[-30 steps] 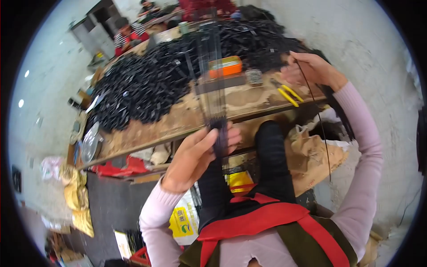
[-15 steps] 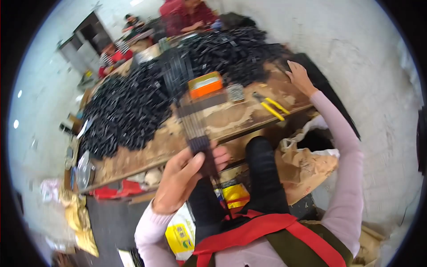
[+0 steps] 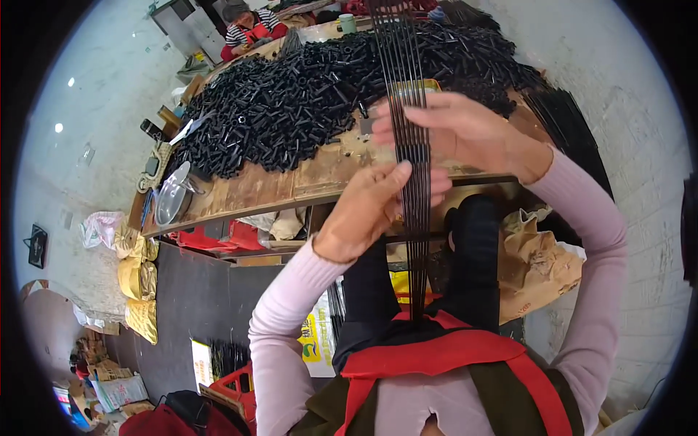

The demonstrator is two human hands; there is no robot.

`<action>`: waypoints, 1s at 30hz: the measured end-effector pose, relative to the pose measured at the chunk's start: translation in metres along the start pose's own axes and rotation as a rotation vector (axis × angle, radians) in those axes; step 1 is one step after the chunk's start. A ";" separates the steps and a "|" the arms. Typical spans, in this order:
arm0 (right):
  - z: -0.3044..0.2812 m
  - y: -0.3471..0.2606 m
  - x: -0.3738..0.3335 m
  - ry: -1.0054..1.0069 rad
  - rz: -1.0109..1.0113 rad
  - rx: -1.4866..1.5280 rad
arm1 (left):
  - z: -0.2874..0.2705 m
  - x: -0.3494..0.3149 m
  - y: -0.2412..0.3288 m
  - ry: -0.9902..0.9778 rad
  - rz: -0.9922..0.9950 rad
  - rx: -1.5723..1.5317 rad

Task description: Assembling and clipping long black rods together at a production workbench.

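Observation:
A bundle of long, thin black rods (image 3: 416,240) runs upright in front of me, its lower ends at my lap and its upper ends over the table. My left hand (image 3: 367,211) grips it at mid-length, thumb in front and fingers behind. Higher up, my right hand (image 3: 472,131) closes round the same bundle from the right, its fingertips showing past the left side; this hand is slightly blurred. Behind the rods and the right hand, an orange-yellow box (image 3: 430,85) is partly hidden.
A large heap of short black tubes (image 3: 291,94) covers much of the wooden table (image 3: 240,196). More dark rods (image 3: 567,123) lie at its right end. A clear plastic bowl (image 3: 173,196) stands at the left edge, a brown paper bag (image 3: 538,254) below right. A co-worker (image 3: 247,33) sits beyond.
My right hand has come from the table's right end to the bundle and closed round it. The bundle in my left hand has moved right in view and stands more upright. The view has shifted.

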State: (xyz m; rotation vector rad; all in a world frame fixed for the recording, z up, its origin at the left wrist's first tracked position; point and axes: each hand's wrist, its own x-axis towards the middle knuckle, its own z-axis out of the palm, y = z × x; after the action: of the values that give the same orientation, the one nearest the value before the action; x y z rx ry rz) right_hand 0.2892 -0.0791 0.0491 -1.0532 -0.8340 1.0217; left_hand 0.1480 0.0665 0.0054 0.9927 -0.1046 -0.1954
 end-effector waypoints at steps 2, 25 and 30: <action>0.010 -0.006 0.010 0.071 -0.011 0.003 | -0.014 0.014 0.005 0.000 0.033 0.047; -0.080 0.180 0.029 0.192 -0.170 -0.674 | -0.136 0.046 -0.021 0.293 -0.094 0.536; -0.071 0.174 0.026 0.176 -0.193 -0.705 | -0.051 0.037 0.010 0.434 0.241 0.542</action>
State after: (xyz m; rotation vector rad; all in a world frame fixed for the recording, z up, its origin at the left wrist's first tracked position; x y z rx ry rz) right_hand 0.3179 -0.0480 -0.1360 -1.5901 -1.1586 0.4555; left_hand 0.1944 0.1058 -0.0144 1.5283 0.1280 0.2879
